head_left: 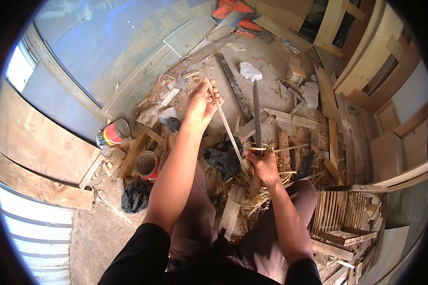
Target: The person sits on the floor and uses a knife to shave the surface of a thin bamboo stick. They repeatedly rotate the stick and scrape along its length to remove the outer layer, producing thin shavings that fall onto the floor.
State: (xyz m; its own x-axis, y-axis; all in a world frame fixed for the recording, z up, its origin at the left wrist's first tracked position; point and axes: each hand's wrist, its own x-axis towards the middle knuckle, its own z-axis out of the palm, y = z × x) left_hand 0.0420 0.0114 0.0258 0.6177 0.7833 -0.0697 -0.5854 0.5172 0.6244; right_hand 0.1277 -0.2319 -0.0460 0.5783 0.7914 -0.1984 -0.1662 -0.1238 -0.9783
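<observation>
My left hand (203, 100), raised and stretched forward, has its fingers closed round the upper part of a thin pale wooden strip (229, 130). The strip slants down to the right, its lower end near my right hand (263, 167). That hand grips a long knife (257, 111) by its handle, the dark blade pointing away from me. A curled pale shaving (257, 149) lies across the knife just above my fist. Below my hands, between my knees, thin wood shavings (257, 205) are heaped among wood pieces.
Black plastic (223, 159) lies beneath the strip. Two paint cans (121, 127) stand at the left near another black bag (135, 197). Ahead are a dark bar (234, 86) and a white chunk (250, 71). A slatted wooden frame (336, 209) sits by my right knee.
</observation>
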